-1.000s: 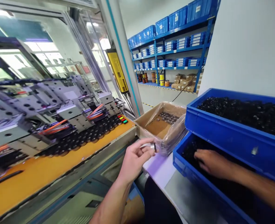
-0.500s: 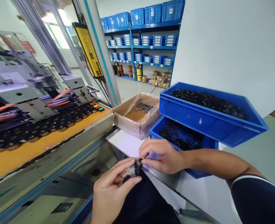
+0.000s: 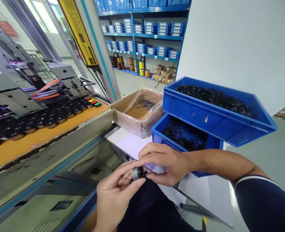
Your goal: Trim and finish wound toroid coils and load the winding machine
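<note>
My left hand (image 3: 115, 196) pinches a small metal cylinder (image 3: 135, 173) between thumb and fingers, low in the middle of the view. My right hand (image 3: 165, 162) is closed against the cylinder's right end, fingertips pressing a small black ring (image 3: 142, 171) onto it. Both hands meet just in front of the white tabletop (image 3: 130, 143). Behind them stands a lower blue bin (image 3: 181, 135) of black rings, with an upper blue bin (image 3: 217, 106) of black parts stacked over it.
A cardboard box (image 3: 137, 117) lined with plastic holds metal parts, left of the bins. A machine with an orange deck (image 3: 43, 137) and rows of black parts runs along the left. Blue shelving (image 3: 147, 38) stands at the back. A white wall is on the right.
My right hand left the lower blue bin and joined my left hand at the metal cylinder. The left hand dropped from near the cardboard box. The view swung right and down.
</note>
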`<state>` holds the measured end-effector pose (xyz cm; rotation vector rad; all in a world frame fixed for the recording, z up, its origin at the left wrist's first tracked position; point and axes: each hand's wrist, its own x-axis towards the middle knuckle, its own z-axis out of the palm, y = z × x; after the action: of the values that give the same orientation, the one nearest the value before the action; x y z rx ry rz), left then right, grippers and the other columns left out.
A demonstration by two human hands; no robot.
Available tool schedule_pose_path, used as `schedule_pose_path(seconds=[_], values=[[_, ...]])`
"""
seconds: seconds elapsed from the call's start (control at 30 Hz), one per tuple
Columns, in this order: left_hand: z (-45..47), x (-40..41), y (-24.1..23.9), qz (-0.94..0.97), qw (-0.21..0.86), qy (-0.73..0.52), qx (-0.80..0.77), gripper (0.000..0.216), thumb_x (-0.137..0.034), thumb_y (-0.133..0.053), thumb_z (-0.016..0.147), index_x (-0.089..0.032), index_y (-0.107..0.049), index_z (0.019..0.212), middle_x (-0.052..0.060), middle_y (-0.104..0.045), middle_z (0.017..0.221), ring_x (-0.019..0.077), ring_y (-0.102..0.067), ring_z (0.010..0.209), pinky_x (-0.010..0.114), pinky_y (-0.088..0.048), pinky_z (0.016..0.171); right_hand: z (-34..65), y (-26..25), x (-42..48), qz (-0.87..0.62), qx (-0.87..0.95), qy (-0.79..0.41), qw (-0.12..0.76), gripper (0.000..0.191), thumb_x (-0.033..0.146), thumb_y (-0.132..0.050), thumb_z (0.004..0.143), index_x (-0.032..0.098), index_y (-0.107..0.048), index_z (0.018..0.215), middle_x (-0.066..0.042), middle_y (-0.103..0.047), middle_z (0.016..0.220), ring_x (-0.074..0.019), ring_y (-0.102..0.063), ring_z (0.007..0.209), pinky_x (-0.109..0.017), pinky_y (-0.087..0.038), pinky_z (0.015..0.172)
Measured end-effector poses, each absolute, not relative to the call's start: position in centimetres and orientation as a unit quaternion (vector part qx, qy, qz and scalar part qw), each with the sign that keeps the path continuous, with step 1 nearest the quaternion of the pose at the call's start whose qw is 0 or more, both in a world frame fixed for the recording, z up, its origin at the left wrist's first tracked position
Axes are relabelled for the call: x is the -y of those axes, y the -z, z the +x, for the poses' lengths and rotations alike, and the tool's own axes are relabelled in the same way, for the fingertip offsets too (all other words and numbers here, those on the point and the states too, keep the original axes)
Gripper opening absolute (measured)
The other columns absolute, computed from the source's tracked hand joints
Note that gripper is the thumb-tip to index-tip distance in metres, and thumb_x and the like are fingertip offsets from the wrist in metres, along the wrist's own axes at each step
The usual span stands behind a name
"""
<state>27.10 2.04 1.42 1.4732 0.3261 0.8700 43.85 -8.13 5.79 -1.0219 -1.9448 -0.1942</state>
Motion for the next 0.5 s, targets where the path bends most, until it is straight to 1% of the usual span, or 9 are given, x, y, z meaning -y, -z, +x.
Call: schedule_pose_path(seconds=[0.1, 0.17, 0.23, 0.33, 0.4, 0.5], values=[[27.13, -2.13, -1.24, 0.641, 0.651, -0.383, -0.139, 0.043, -0.008, -0.086, 0.062, -0.032, -0.081, 0.098, -0.001, -0.082, 0.097, 0.0161, -0.079, 0.078, 0.013, -0.06, 0.071, 44.13, -5.56, 8.1, -0.415, 0.791, 0.146, 0.426, 0.013, 0.018, -0.058, 0.096, 0.01, -0.061, 0.105, -0.011, -0.065, 0.098, -0.0136, -0.062, 0.091, -0.027, -0.058, 0.083], [27.21, -2.15, -1.11, 0.636, 0.662, -0.375, -0.128, 0.045, -0.008, -0.086, 0.063, -0.034, -0.081, 0.099, -0.002, -0.082, 0.093, 0.0146, -0.078, 0.075, 0.012, -0.059, 0.07, 44.28, -5.46, 8.08, -0.415, 0.79, 0.176, 0.416, 0.015, 0.021, -0.059, 0.097, 0.008, -0.061, 0.104, -0.012, -0.066, 0.096, -0.0142, -0.062, 0.091, -0.028, -0.059, 0.083], [27.29, -2.16, -1.03, 0.627, 0.675, -0.369, -0.119, 0.044, -0.01, -0.086, 0.064, -0.035, -0.08, 0.1, -0.002, -0.082, 0.09, 0.0138, -0.078, 0.074, 0.012, -0.059, 0.07, 44.38, -5.41, 8.06, -0.411, 0.793, 0.181, 0.412, 0.019, 0.023, -0.06, 0.097, 0.006, -0.062, 0.105, -0.013, -0.067, 0.095, -0.0151, -0.063, 0.092, -0.029, -0.059, 0.084], [27.33, -2.18, -1.0, 0.619, 0.68, -0.372, -0.123, 0.043, -0.01, -0.087, 0.064, -0.034, -0.081, 0.098, -0.003, -0.082, 0.09, 0.0124, -0.078, 0.071, 0.012, -0.058, 0.071, 44.39, -5.34, 8.03, -0.406, 0.798, 0.177, 0.409, 0.019, 0.019, -0.061, 0.096, 0.004, -0.063, 0.107, -0.014, -0.068, 0.098, -0.0155, -0.064, 0.095, -0.028, -0.059, 0.085], [27.27, -2.23, -1.03, 0.621, 0.678, -0.37, -0.129, 0.044, -0.009, -0.087, 0.063, -0.034, -0.081, 0.098, -0.002, -0.082, 0.093, 0.0128, -0.078, 0.072, 0.011, -0.058, 0.071, 44.31, -5.27, 7.99, -0.407, 0.797, 0.186, 0.406, 0.017, 0.017, -0.06, 0.096, 0.004, -0.063, 0.107, -0.014, -0.068, 0.099, -0.0153, -0.064, 0.095, -0.028, -0.059, 0.086], [27.17, -2.35, -1.11, 0.626, 0.679, -0.362, -0.125, 0.045, -0.009, -0.087, 0.063, -0.035, -0.081, 0.099, 0.0, -0.082, 0.098, 0.0151, -0.078, 0.078, 0.011, -0.058, 0.071, 44.21, -5.18, 7.9, -0.406, 0.793, 0.21, 0.403, 0.017, 0.02, -0.059, 0.097, 0.005, -0.063, 0.104, -0.013, -0.069, 0.097, -0.0159, -0.065, 0.094, -0.029, -0.059, 0.085]])
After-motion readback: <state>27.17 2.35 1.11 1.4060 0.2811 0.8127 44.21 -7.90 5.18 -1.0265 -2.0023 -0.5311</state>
